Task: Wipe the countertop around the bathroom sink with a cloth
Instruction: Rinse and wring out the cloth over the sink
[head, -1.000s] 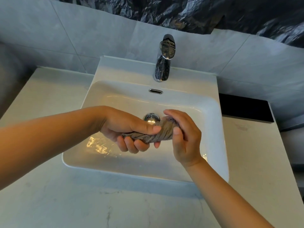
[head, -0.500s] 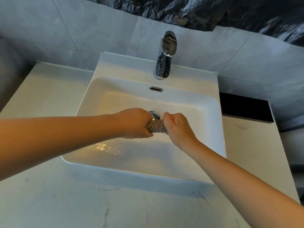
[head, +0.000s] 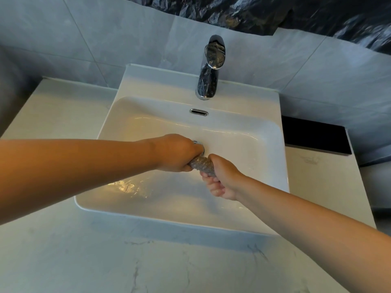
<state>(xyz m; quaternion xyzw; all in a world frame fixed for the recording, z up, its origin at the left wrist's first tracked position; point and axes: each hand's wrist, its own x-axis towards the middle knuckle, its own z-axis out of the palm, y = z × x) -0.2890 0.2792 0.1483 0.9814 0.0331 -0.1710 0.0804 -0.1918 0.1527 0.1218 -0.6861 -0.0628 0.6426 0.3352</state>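
A wet grey cloth (head: 202,163) is twisted into a tight roll over the middle of the white sink (head: 148,214). My left hand (head: 176,152) grips one end of the roll with its fingers curled under. My right hand (head: 222,178) grips the other end, wrist turned, fingers wrapped round it. Only a short stretch of cloth shows between the two fists. The pale marble countertop (head: 105,261) runs round the sink at the front and on both sides. A little water lies in the basin at the lower left.
A chrome tap (head: 209,68) stands at the back of the sink, with an overflow slot (head: 198,112) below it. The drain plug is mostly hidden behind my left hand. A black panel (head: 315,136) lies at the back right. Grey wall tiles rise behind.
Both hands closed tighter on the cloth and moved closer together, twisting it into a shorter roll. My right wrist has turned so its fingers now face down and toward me.
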